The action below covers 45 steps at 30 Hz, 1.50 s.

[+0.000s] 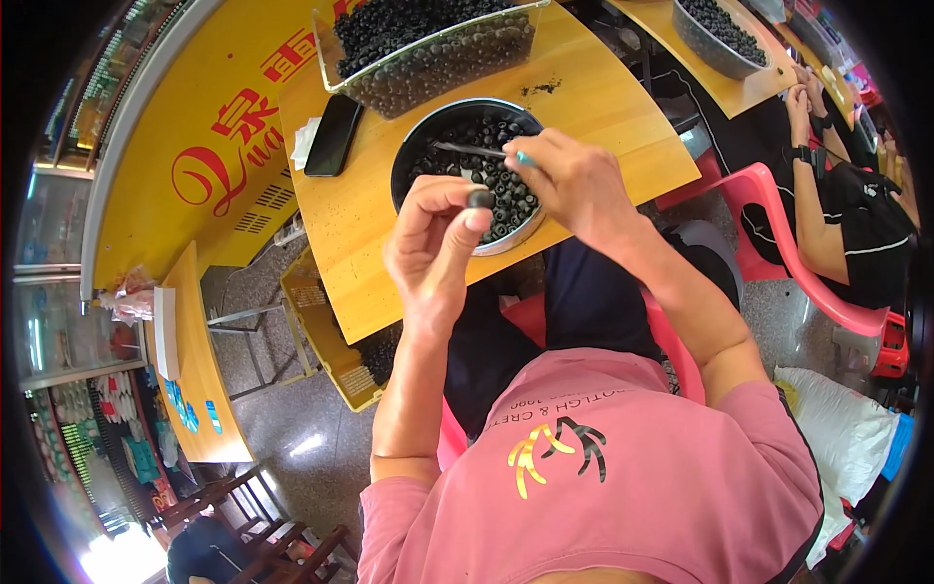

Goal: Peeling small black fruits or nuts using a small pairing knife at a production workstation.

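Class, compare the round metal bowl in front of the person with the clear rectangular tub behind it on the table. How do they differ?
The metal bowl is round, dark-walled and opaque; the clear tub is rectangular and see-through. The bowl sits nearer, under the right hand; the tub stands farther back, untouched. Both hold small dark round pieces.

Clear tub of dark beads cut off at top edge.

Two round metal bowls, one clear plastic tub, one black phone and two red chairs are counted.
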### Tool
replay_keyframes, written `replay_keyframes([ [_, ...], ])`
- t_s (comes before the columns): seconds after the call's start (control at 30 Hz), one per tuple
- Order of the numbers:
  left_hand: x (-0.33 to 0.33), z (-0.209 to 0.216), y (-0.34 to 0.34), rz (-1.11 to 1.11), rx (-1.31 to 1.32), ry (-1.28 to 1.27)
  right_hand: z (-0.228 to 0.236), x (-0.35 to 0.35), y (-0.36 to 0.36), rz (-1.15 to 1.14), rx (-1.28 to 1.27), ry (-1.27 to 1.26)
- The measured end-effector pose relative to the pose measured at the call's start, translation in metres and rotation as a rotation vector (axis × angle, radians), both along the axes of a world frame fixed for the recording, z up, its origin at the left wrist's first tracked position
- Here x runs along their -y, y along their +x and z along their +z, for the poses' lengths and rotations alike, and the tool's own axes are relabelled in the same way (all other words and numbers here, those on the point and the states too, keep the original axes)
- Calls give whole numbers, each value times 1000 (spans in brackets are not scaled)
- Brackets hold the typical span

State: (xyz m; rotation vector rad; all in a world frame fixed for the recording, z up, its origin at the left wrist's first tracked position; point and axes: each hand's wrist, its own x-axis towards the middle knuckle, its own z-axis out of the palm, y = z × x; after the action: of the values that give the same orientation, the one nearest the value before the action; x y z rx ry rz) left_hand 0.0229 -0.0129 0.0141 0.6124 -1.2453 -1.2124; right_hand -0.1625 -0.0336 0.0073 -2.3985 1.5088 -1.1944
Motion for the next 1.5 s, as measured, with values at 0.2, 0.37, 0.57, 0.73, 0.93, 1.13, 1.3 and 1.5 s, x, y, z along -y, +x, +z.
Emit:
replay_keyframes([
  [0.2,2,-7,2,49,35,75,28,-4,3,241,654,596],
  [0.37,3,-11,1,114,79,-41,31,-7,17,418,901,824],
  [0.57,1,-8,4,65,76,-82,26,-11,16,403,1058,1027],
  [0.73,-4,-10,10,-13,-11,-10,26,-15,27,362,941,819],
  [0.93,-6,-10,19,42,-93,93,23,-13,38,332,426,266],
  [1.13,-6,-4,16,27,-90,148,20,-9,36,314,261,-8],
  [1.3,-2,-11,14,93,-66,66,21,-8,31,286,155,-60],
  [1.5,1,-12,12,122,-51,22,21,-7,28,259,94,-111],
])
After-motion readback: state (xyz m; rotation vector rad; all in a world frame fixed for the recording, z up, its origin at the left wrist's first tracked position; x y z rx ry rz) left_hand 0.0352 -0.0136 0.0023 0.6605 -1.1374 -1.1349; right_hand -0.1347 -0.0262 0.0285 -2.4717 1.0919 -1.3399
